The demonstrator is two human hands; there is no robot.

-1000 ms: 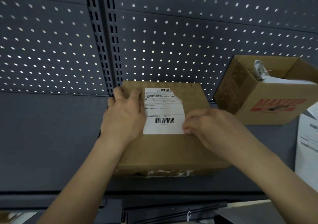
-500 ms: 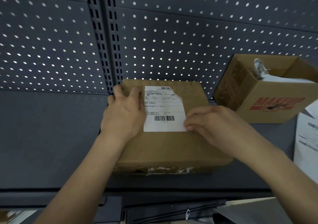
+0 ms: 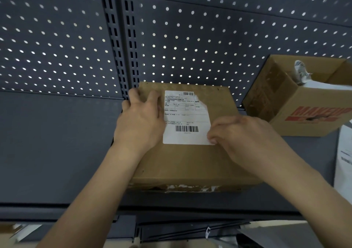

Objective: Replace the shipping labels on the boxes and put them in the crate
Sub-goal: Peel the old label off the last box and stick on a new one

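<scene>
A flat cardboard box is laid on the dark shelf, close to the pegboard wall. Its top is pressed by the left hand, fingers straight and slightly apart, just left of the shipping label. The fingers of the right hand are curled together at the label's near right corner; whether it is pinched or only pressed cannot be told.

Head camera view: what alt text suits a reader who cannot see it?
A person's left hand holds down a flat brown cardboard box on a grey shelf while the right hand pinches the corner of its white shipping label. An open red-printed cardboard box stands beside it.
</scene>
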